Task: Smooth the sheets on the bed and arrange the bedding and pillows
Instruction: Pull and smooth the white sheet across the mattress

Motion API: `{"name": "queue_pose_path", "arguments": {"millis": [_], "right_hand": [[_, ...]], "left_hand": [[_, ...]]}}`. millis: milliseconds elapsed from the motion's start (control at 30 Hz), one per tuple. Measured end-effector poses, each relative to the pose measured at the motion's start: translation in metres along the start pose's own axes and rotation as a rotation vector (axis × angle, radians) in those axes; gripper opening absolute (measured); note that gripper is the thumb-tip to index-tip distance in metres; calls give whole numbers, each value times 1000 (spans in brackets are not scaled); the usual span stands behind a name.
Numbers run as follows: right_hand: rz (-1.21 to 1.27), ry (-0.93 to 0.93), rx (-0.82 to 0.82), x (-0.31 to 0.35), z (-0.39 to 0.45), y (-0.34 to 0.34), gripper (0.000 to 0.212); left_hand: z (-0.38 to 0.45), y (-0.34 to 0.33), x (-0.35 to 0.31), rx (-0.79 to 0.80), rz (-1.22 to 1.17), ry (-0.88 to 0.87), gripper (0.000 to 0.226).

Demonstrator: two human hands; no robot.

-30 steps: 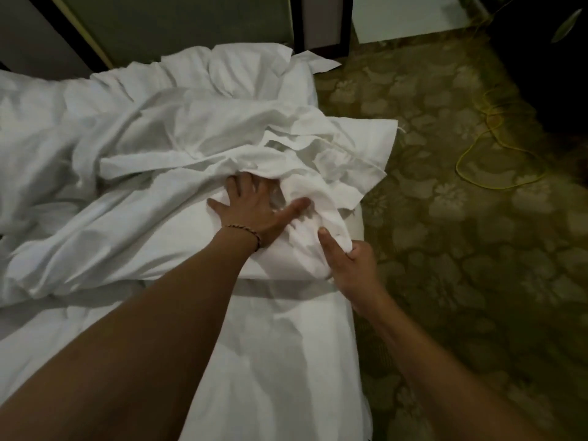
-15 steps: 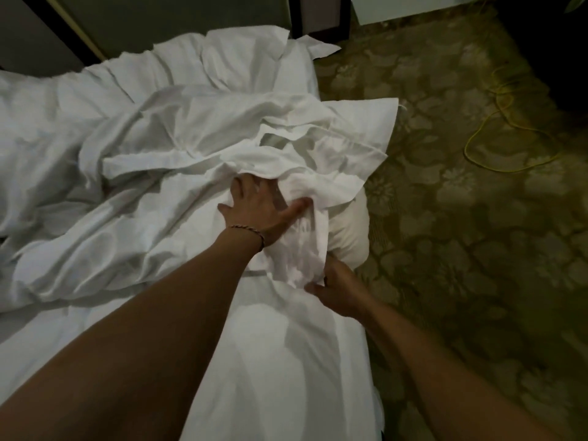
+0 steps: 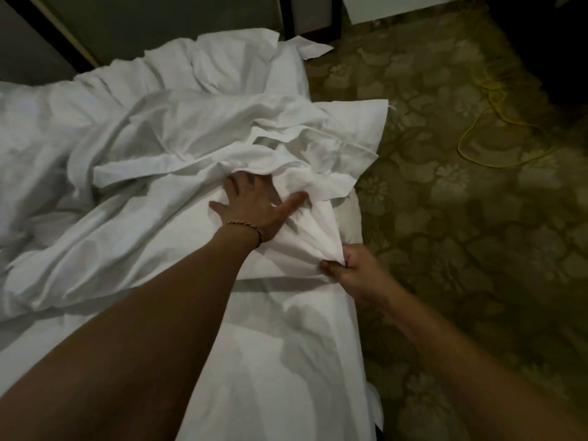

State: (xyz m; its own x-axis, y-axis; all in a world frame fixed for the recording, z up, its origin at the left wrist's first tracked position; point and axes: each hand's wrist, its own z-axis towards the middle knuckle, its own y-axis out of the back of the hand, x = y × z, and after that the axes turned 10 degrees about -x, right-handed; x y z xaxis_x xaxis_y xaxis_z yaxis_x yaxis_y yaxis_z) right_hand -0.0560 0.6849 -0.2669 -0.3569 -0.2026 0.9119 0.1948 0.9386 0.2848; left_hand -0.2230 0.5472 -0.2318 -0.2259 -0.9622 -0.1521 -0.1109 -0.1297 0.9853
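Observation:
A bed with a white fitted sheet fills the left and lower middle of the head view. A crumpled white top sheet lies heaped across the bed's middle and right side. My left hand presses flat on the bedding, fingers spread, its fingertips under a fold of the heap. My right hand pinches a bunched corner of the white sheet at the bed's right edge, pulling it taut toward me. A pillow peeks out beneath that corner. Another pillow lies under the heap at the right.
Patterned green carpet covers the floor right of the bed. A yellow cable loops on the carpet at the upper right. More rumpled white bedding piles at the bed's far end, with dark furniture legs and a wall beyond.
My right hand has drawn the sheet corner down and toward me, stretching it into tight pleats. My left hand stays pressed on the bedding. The view has shifted slightly.

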Motion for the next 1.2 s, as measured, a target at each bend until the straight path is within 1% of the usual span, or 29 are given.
{"name": "queue_pose_path", "arguments": {"millis": [100, 167, 200, 267, 300, 333, 400, 467, 533, 633, 700, 767, 833, 900, 1000, 1033, 1133, 1200], "right_hand": [[-28, 3, 22, 4, -4, 5, 15], [62, -114, 64, 2, -5, -2, 10], [164, -211, 100, 1, -4, -7, 10], [469, -440, 192, -3, 1, -19, 11], [609, -520, 223, -6, 3, -24, 19], [705, -556, 238, -9, 5, -27, 27], [799, -586, 204, -14, 11, -33, 34], [835, -626, 103, -16, 16, -37, 37], [796, -588, 52, -18, 19, -40, 41], [616, -447, 47, -22, 16, -40, 44], [502, -345, 48, -24, 12, -38, 34], [443, -285, 37, -26, 10, -36, 20], [446, -254, 42, -28, 8, -36, 17], [456, -253, 112, -27, 6, -39, 30], [316, -247, 229, -27, 4, -48, 62], [353, -264, 253, -29, 5, -51, 68], [577, -340, 238, -31, 13, -56, 68], [556, -317, 245, -24, 18, -59, 72]], "left_hand": [[6, 0, -6, -11, 40, -4, 119], [9, -2, -7, 7, 35, 11, 121], [10, -3, -5, 22, 27, 22, 122], [11, -5, -1, 44, 17, 33, 123], [11, -6, 1, 48, 12, 31, 123], [11, -5, 2, 48, 5, 26, 122], [12, -6, 3, 45, -8, 15, 120], [14, -6, 3, 43, -11, 2, 120], [15, -6, 3, 43, -10, -5, 120], [16, -7, 4, 44, -22, -5, 120], [16, -6, 5, 40, -27, -11, 119], [16, -7, 5, 38, -38, -12, 119], [16, -9, 5, 40, -39, -9, 120], [15, -12, 6, 38, -30, -5, 121], [15, -14, 7, 29, -25, -5, 121], [14, -14, 7, 27, -24, -5, 120], [14, -16, 6, 19, -22, -5, 120], [15, -17, 5, 17, -8, -2, 120]]}}
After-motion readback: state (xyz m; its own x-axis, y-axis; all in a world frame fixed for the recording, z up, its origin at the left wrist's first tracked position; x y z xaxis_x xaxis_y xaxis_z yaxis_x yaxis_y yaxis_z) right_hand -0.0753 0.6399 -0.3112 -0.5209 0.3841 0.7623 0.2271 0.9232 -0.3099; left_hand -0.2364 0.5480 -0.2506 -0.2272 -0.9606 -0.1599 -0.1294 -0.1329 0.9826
